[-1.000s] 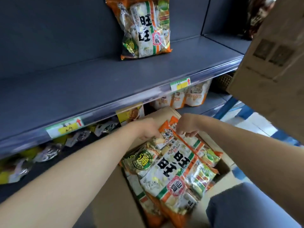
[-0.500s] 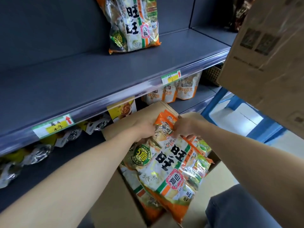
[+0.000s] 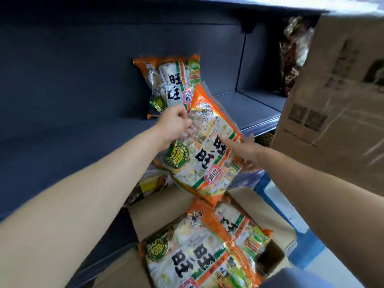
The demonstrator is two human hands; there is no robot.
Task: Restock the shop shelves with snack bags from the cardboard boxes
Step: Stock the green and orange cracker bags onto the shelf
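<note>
Two hands hold up one orange and white plastic snack bag. It hangs tilted in the air, in front of the dark grey metal shelf and above the open brown cardboard box. The left hand pinches the bag's left edge near the top with curled fingers. The right hand grips the right edge, thumb on the front and fingers behind. The held bag's top corner pokes up past the shelf's front edge. It covers the low right corner of a standing snack bag of the same kind, which leans upright on the shelf's back wall. A wide stretch of grey shelf board shows left of the standing bag, and a shorter stretch shows right of it. A tall brown cardboard carton fills the right side, close above the right arm, so that side is tight. In the open box I can see two bags of the same kind, a near bag lying partly over a far bag. That makes four snack bags: one held, one on the shelf, two in the box. There are two cardboard boxes. Yellow packets sit on the shelf below, too hidden to count.
</note>
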